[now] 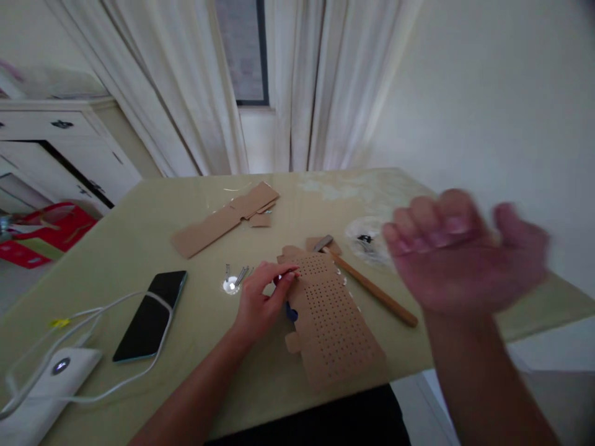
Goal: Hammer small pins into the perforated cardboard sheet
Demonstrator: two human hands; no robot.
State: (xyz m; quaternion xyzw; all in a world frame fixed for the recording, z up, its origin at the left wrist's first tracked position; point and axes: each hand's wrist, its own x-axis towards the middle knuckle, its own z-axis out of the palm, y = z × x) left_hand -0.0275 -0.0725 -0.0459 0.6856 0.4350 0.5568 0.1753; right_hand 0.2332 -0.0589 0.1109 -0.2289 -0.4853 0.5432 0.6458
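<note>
My left hand (263,297) rests at the upper left edge of a piece of cardboard (334,322) punched with rows of small holes. Its thumb and forefinger pinch together over the top rows; what sits between them is too small to make out. Beneath the cardboard's left edge, a dark blue thing (291,311) peeks out. My right hand (465,254) is raised at the right, blurred, palm up with loosely curled fingers and the thumb apart, nothing visible in it. A wooden-handled hammer (376,291) lies just right of the cardboard. Several nails (242,275) lie left of my left hand.
Plain cardboard strips (227,220) lie toward the back. A clear plastic bag (369,240) with small dark pieces is beyond the hammer. At left are a phone (151,316), a white power bank (62,387) and a looping white cable (109,396). Curtains hang behind the table.
</note>
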